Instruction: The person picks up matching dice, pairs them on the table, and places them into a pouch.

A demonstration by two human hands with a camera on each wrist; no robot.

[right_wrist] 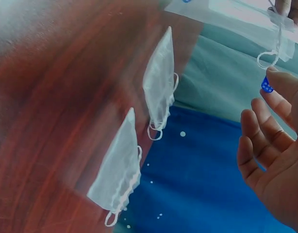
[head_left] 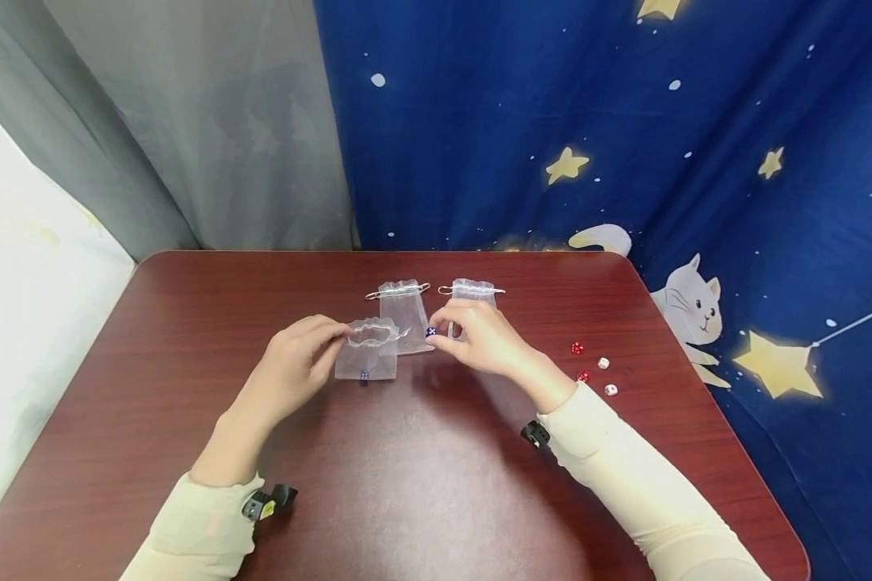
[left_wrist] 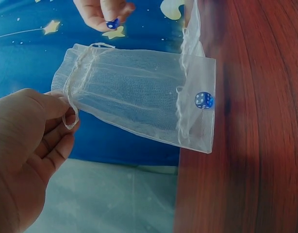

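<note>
My left hand point(head_left: 299, 365) pinches the gathered top edge of a sheer white drawstring bag point(head_left: 366, 355), seen full length in the left wrist view. A blue die point(left_wrist: 204, 100) with white pips lies at the bottom of that bag. Between thumb and forefinger, my right hand point(head_left: 480, 335) holds a second blue die point(head_left: 431, 332), just to the right of the bag's mouth. In the right wrist view this die point(right_wrist: 267, 85) shows below the bag's cord loop, the other fingers loosely bent.
Two more sheer drawstring bags lie flat behind the hands, one at centre point(head_left: 403, 311) and one point(head_left: 474, 289) partly covered by the right hand. Two red dice point(head_left: 577, 348) and two white dice point(head_left: 604, 363) sit on the brown table point(head_left: 211, 323), right of the right hand.
</note>
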